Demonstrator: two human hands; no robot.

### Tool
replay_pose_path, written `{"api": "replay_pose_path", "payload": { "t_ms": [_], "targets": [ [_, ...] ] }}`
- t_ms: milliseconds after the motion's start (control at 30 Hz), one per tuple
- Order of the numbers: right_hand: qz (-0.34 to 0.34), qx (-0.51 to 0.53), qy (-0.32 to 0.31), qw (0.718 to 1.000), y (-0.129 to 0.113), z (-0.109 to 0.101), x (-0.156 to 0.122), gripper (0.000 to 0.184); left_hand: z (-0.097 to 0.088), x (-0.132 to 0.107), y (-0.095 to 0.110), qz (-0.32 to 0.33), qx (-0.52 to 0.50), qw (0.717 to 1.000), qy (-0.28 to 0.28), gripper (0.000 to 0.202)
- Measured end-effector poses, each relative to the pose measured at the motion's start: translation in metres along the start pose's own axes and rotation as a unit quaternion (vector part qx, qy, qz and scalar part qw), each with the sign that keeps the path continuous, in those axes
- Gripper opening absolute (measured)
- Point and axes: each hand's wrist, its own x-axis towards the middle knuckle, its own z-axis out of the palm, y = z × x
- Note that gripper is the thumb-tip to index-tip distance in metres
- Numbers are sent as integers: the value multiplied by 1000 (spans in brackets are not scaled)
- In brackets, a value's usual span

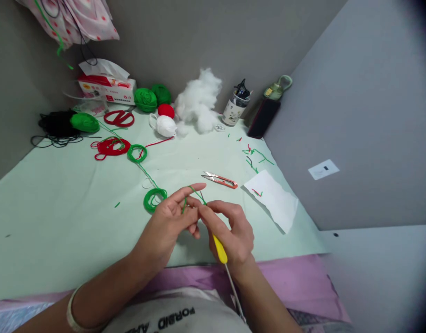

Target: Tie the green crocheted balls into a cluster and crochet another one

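Note:
My left hand (173,223) pinches a strand of green yarn (195,192) that loops over its outstretched index finger. My right hand (234,233) grips a crochet hook with a yellow handle (220,248), its tip meeting the yarn between the two hands. The strand runs back to a small green yarn coil (153,199) just left of my left hand, on the pale green table cover (60,217). Orange thread snips (220,179) lie on the table just beyond my fingers.
A white paper sheet (273,199) lies at right. Farther back sit green yarn balls (146,99), a red ball (166,110), a white ball (166,126), stuffing (199,104), red scissors (119,118), a tissue box (107,88), a cup (235,108) and a dark phone (264,118).

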Motion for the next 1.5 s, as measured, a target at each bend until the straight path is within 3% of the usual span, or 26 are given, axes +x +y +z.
{"api": "replay_pose_path", "payload": {
  "t_ms": [100,200,267,333,467,600,667,733,800,967,1067,1300,1400,1500],
  "targets": [
    [88,107,54,989,-1,0,3,34,-2,2,5,-68,-62,996,-21,41],
    [210,272,128,930,-4,1,11,24,-2,2,10,-51,-65,996,-23,35],
    [239,322,129,907,-5,3,15,21,1,2,10,-33,-40,998,-39,34],
    [236,313,112,913,-5,6,15,19,4,1,8,-18,-9,999,-45,34],
    [167,184,70,966,-6,5,7,29,5,1,4,4,11,1000,-20,39],
    [84,68,34,994,-3,-1,3,39,1,4,4,-48,-54,997,-26,33],
    [121,124,73,982,0,-3,7,33,-1,6,6,-67,-75,995,-18,28],
    [193,233,115,946,3,-3,13,25,-2,6,8,-56,-75,996,-5,25],
    [235,317,115,911,3,-2,18,21,-1,6,9,-31,-50,998,-10,25],
    [231,323,83,914,-2,4,20,21,1,3,6,1,12,1000,-26,29],
    [252,346,84,900,-2,4,17,22,0,3,5,-11,-2,1000,-27,29],
    [336,502,87,792,4,2,18,22,-6,3,7,-47,-21,997,-53,27],
    [320,513,81,793,4,0,19,23,-6,2,9,-50,-19,997,-55,25],
    [297,464,76,831,0,-3,17,23,-5,0,9,-35,2,998,-51,25]
  ]
}}
